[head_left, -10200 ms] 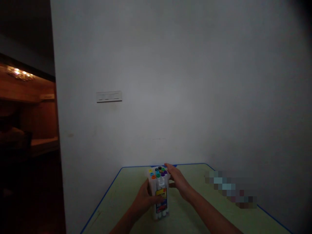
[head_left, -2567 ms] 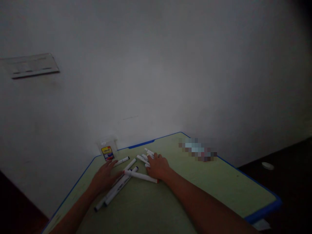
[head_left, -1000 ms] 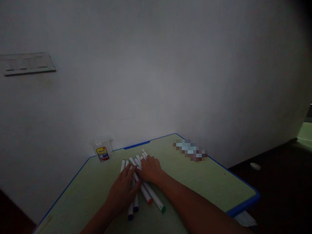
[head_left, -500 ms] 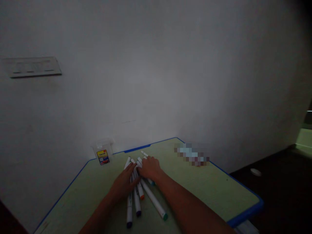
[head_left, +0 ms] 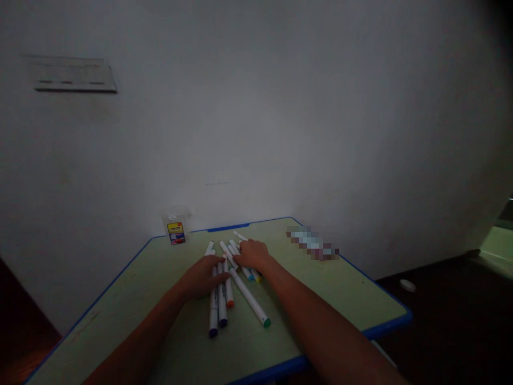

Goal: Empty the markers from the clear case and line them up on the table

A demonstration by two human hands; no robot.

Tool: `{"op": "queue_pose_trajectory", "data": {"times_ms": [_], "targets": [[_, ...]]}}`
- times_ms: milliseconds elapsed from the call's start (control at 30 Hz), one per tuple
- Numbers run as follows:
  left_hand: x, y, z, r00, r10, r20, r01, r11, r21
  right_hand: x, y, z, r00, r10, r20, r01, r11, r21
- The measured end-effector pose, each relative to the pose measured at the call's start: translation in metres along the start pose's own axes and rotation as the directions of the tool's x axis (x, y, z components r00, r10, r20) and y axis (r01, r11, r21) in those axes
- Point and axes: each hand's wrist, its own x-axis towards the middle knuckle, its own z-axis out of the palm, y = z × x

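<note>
Several white markers with coloured ends lie fanned out on the pale green table [head_left: 312, 299]. My left hand [head_left: 200, 278] rests across the left ones, fingers and thumb bent over a purple-ended marker [head_left: 223, 305] and an orange-ended marker [head_left: 228, 289]. Another dark-ended marker [head_left: 213, 315] runs beneath the same hand. My right hand [head_left: 252, 253] curls over the far right markers, among them a blue-ended marker [head_left: 247, 271] and a yellow-ended one; its fingertips are partly hidden. Between the hands, a green-ended marker [head_left: 250, 298] slants toward me.
A clear plastic box [head_left: 176, 227] with a yellow and blue label stands at the table's back left, by the wall. At the back right lies a blurred-out item [head_left: 312, 242]. The table has a blue edge, and a small white object [head_left: 407, 285] lies on the dark floor.
My right hand has drawn slightly away from my left, and more markers show between them. The green-ended marker lies more apart from the others. The camera view has shifted.
</note>
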Motion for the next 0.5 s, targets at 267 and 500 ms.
{"op": "queue_pose_trajectory", "data": {"times_ms": [267,500], "targets": [[0.002,-0.004,0.001,0.997,-0.048,-0.058,0.049,0.999,0.005,0.007,0.005,0.012,0.993,-0.112,-0.028,0.113,0.993,0.027],[-0.005,0.001,-0.015,0.990,-0.085,-0.110,0.089,0.995,0.036,0.006,0.005,-0.002,0.998,-0.053,0.045,0.054,0.999,0.000]]}}
